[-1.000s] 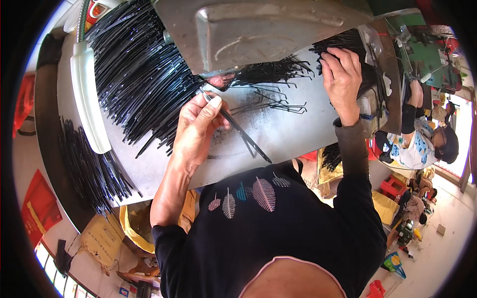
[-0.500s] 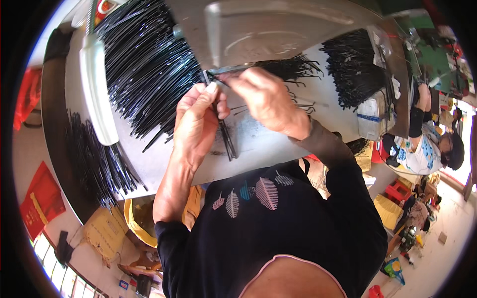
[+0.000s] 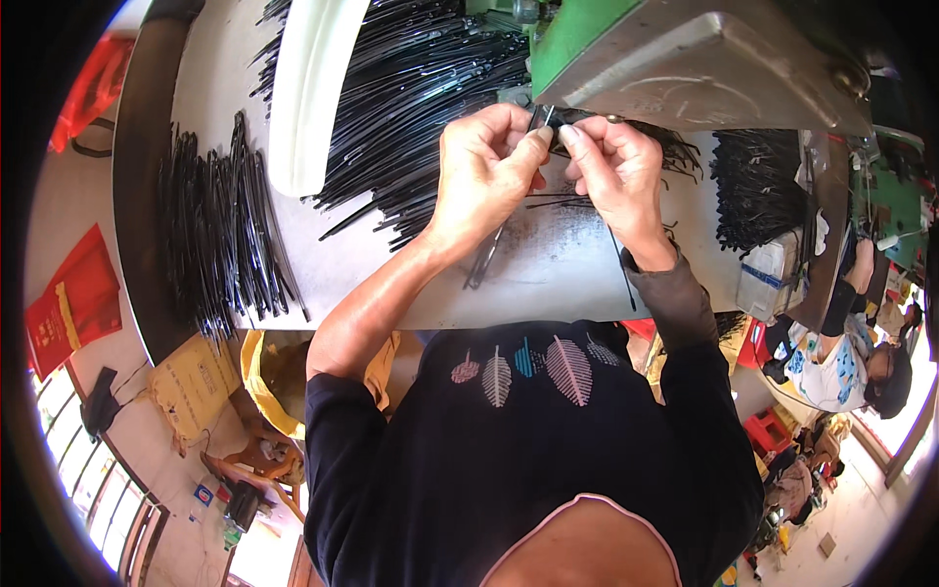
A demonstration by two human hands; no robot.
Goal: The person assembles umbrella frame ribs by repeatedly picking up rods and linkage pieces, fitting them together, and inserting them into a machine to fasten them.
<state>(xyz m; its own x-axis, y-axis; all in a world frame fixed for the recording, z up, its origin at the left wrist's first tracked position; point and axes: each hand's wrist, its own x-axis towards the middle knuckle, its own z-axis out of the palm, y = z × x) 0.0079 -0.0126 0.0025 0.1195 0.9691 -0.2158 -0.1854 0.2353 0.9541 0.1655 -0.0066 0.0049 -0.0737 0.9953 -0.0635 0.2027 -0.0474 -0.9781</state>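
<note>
My left hand (image 3: 481, 171) pinches thin black rods (image 3: 486, 256), whose lower ends slant down over the table's near part. Close beside it, my right hand (image 3: 626, 186) pinches another thin black rod (image 3: 623, 266), its tail hanging below the palm toward the table edge. The fingertips of both hands nearly meet at the rods' upper ends, just under the metal guard (image 3: 704, 73) of a green machine (image 3: 585, 39). A small dark part lies between the fingertips, too small to make out. Behind my left hand spreads a big heap of black rods (image 3: 421, 127).
A white lamp (image 3: 315, 98) hangs over the table (image 3: 391, 293). A smaller rod bundle (image 3: 230, 225) lies left, another rod stack (image 3: 758, 186) right, beside a taped box (image 3: 771, 274). A yellow-rimmed container (image 3: 256, 382) stands below the table. Another person (image 3: 831, 367) sits far right.
My right hand has drawn in beside my left hand, its fingers now on a rod. The view has shifted, so the table and machine appear further right.
</note>
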